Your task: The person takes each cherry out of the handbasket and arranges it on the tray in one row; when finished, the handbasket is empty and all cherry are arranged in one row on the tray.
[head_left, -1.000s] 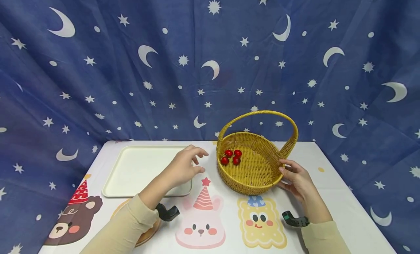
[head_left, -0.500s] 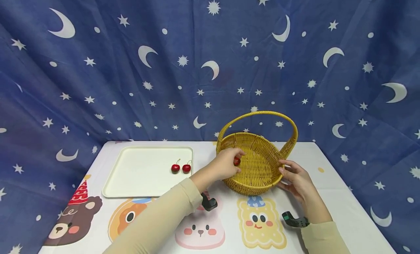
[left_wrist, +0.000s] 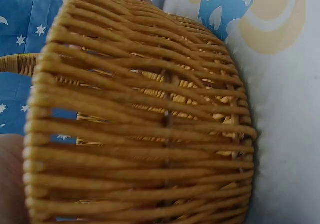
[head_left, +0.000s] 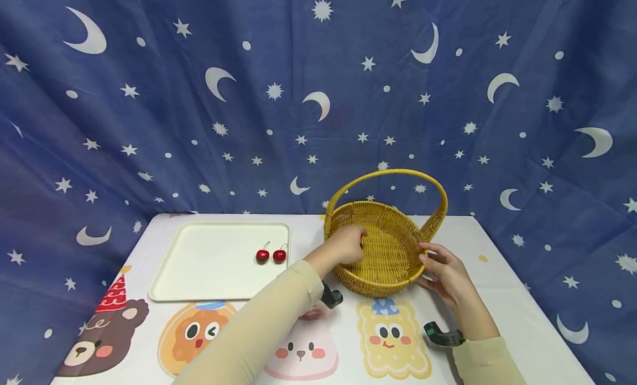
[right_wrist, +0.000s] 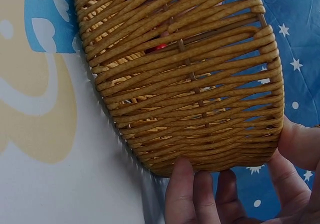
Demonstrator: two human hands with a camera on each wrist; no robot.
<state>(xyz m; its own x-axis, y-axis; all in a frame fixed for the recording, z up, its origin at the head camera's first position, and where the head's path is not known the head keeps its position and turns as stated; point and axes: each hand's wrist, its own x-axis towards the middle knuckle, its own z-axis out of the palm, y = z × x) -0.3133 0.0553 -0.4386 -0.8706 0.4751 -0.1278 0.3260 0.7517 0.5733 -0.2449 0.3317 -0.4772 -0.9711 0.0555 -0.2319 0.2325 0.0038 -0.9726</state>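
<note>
My left hand (head_left: 346, 245) reaches over the near left rim into the yellow wicker basket (head_left: 383, 258), its fingers curled downward. A sliver of a red cherry (head_left: 361, 240) shows at the fingertips, and the hand hides the other cherries in there. My right hand (head_left: 445, 271) grips the basket's right rim, thumb above and fingertips against the outer weave (right_wrist: 190, 109). In the right wrist view a speck of red shows through the gaps. Two cherries with stems, one on the left (head_left: 262, 256) and one on the right (head_left: 280, 255), lie on the white tray (head_left: 209, 263).
The basket's tall arched handle (head_left: 390, 172) rises over it. A white tablecloth (head_left: 517, 318) with cartoon animals covers the table. Behind hangs a blue curtain (head_left: 259, 125) with moons and stars. The left sleeve (head_left: 264, 318) crosses the table's front.
My left hand has moved right from the tray into the basket, uncovering two cherries on the tray. Its fingers have closed in lower. The right hand has stayed on the rim.
</note>
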